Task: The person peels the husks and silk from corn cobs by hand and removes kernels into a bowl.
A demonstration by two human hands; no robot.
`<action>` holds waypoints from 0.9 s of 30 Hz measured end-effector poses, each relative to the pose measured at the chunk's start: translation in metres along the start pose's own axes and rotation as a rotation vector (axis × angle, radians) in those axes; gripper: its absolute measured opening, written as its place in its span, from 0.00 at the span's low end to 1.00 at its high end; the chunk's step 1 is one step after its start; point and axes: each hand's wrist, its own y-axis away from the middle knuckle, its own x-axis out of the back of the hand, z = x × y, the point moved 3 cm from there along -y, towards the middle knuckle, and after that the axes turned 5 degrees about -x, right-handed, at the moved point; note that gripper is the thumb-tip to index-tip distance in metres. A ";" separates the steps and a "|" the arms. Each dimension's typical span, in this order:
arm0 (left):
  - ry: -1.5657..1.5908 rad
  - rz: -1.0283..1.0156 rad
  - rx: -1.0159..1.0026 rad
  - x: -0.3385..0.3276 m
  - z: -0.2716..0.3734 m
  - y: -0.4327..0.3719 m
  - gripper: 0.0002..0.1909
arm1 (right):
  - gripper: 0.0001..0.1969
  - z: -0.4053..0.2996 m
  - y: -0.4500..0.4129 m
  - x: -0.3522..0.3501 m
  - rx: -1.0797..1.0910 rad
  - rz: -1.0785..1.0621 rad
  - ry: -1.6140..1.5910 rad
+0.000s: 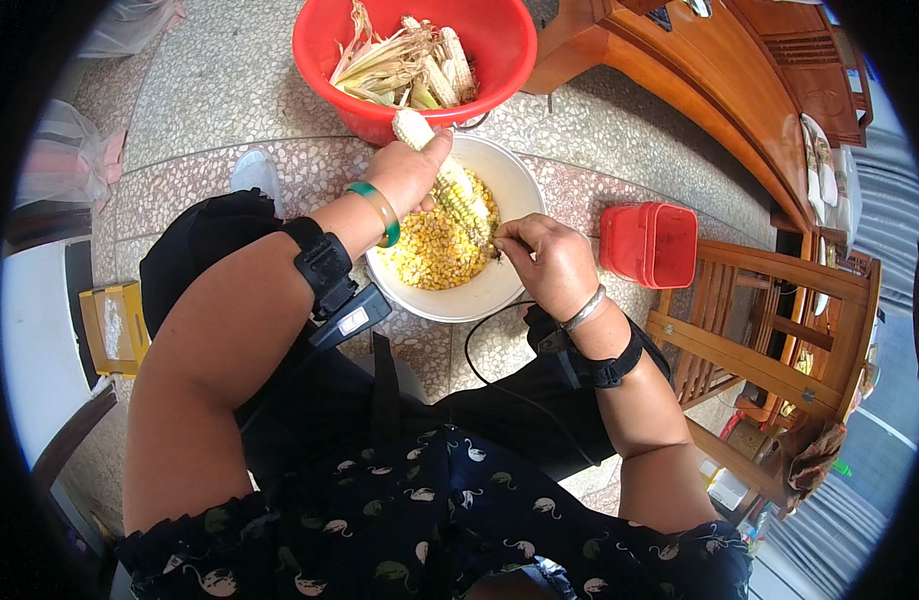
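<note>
My left hand [408, 174] grips a corn cob [458, 196] that lies slanted over a white basin [525, 187]. The cob's upper end is bare and pale; rows of yellow kernels still sit along its lower part. At that lower end, the thumb and forefinger of my right hand [551, 259] pinch the cob's tip, where dark wisps show. Loose yellow corn kernels [437, 255] cover the basin's bottom. Just beyond the basin stands a large red tub [369, 124] holding corn husks [380, 71] and stripped cobs [453, 64].
To the right is a small red plastic bucket [647, 244], near a wooden chair [759, 322]. Wooden furniture [677, 97] stands at the upper right. A yellow box [114, 330] is at the left. A black cable [470, 360] runs below the basin, across my lap.
</note>
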 end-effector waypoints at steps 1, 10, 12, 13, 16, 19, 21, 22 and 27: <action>0.018 0.010 -0.015 -0.001 0.000 0.000 0.28 | 0.04 -0.001 0.000 0.000 0.013 -0.019 0.030; -0.103 -0.002 -0.062 -0.003 -0.002 -0.005 0.33 | 0.08 0.013 -0.001 -0.013 -0.368 -0.215 -0.082; -0.107 0.011 -0.075 -0.002 -0.001 -0.004 0.33 | 0.09 0.016 -0.002 -0.009 -0.491 -0.307 -0.256; -0.077 0.034 -0.071 -0.001 -0.001 -0.005 0.33 | 0.10 0.019 -0.001 -0.009 -0.614 -0.399 -0.431; -0.061 0.045 -0.059 0.001 -0.001 -0.006 0.33 | 0.09 0.033 -0.002 -0.006 -0.607 -0.414 -0.463; -0.090 0.022 -0.046 0.001 -0.005 -0.009 0.34 | 0.08 0.034 -0.004 -0.005 -0.405 -0.272 -0.191; -0.105 0.011 -0.043 -0.001 -0.007 -0.011 0.34 | 0.11 0.036 -0.008 -0.011 -0.326 -0.050 -0.292; -0.122 0.000 -0.035 -0.002 -0.007 -0.010 0.35 | 0.14 0.033 -0.008 -0.015 -0.305 -0.054 -0.438; -0.083 -0.039 -0.042 -0.005 -0.010 -0.007 0.34 | 0.25 -0.004 -0.008 -0.024 -0.276 -0.305 -0.230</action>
